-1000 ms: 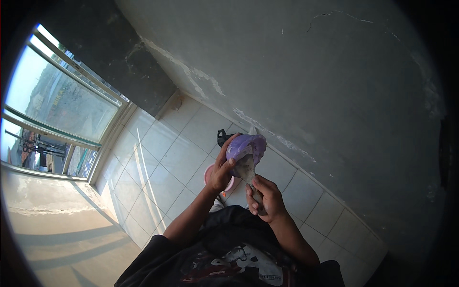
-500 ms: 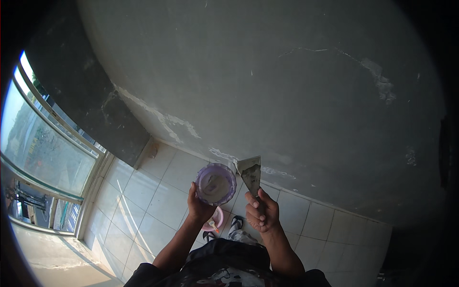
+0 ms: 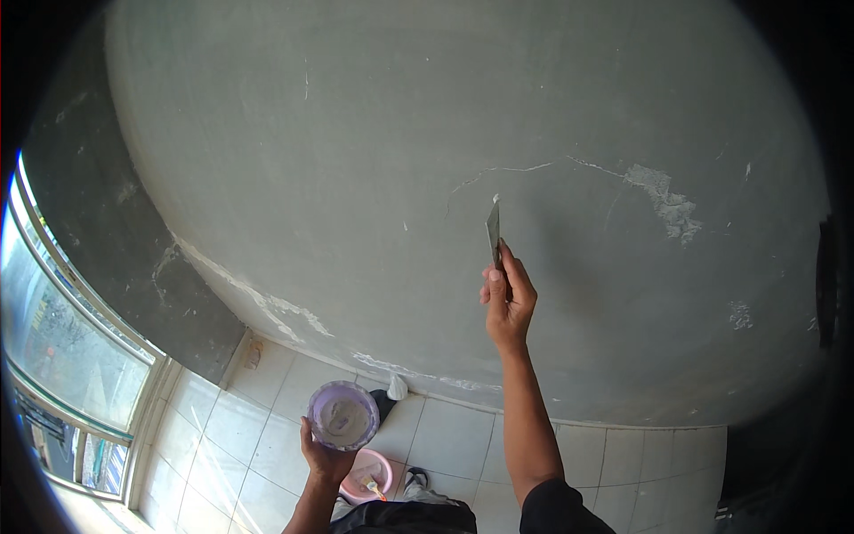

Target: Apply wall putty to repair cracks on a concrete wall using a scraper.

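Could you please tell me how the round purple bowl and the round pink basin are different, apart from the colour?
The round purple bowl is held up in the left hand, while the round pink basin sits lower, on the white tiled floor. The bowl contains greyish paste-like material; the basin has what looks like a brush in it. Both are round and open at the top.

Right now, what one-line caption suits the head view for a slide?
Right hand holds a scraper before a cracked wall; left hand holds a purple bowl.
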The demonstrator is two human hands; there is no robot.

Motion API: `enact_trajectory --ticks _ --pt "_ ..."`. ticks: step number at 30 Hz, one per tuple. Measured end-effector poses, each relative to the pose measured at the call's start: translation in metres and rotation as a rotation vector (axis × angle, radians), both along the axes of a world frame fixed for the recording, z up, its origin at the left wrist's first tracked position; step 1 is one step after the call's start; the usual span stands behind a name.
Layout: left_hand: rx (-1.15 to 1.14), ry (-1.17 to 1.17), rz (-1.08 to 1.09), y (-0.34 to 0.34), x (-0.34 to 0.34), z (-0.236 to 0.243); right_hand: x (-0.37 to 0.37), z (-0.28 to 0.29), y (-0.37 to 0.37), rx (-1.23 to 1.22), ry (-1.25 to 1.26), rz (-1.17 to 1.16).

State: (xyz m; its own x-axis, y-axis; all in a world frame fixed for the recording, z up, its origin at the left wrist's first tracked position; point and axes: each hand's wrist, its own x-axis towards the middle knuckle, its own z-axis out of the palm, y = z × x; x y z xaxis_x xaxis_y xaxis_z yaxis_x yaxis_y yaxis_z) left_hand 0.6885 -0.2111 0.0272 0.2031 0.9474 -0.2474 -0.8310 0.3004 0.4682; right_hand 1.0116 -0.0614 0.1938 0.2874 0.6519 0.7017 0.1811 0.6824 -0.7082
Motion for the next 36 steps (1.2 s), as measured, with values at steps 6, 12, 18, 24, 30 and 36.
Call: enact_trajectory --ticks 6,12,18,24,30,36 --pt "-0.051 -0.054 0.010 0.015 -0.031 -0.015 0.006 -0.006 0.050 0.333 -0.686 -0.575" --pt "-0.078 0.014 -0.050 0.030 -0.076 -0.014 0.008 -0.009 0.068 0.381 -0.801 -0.814" --pt "-0.112 0.037 -0.043 0.046 -0.101 -0.021 0.000 -0.006 0.074 0.300 -0.878 -0.931" --pt "-0.106 0.001 -0.056 0.050 -0.097 -0.026 -0.011 -0.012 0.079 0.183 -0.867 -1.014" --pt "-0.125 0.011 -0.058 0.046 -0.093 -0.031 -0.007 -0.029 0.073 0.135 -0.861 -0.967" --pt "-0.095 0.016 -0.049 0.033 -0.104 -0.028 -0.017 -0.034 0.036 0.049 -0.869 -0.923"
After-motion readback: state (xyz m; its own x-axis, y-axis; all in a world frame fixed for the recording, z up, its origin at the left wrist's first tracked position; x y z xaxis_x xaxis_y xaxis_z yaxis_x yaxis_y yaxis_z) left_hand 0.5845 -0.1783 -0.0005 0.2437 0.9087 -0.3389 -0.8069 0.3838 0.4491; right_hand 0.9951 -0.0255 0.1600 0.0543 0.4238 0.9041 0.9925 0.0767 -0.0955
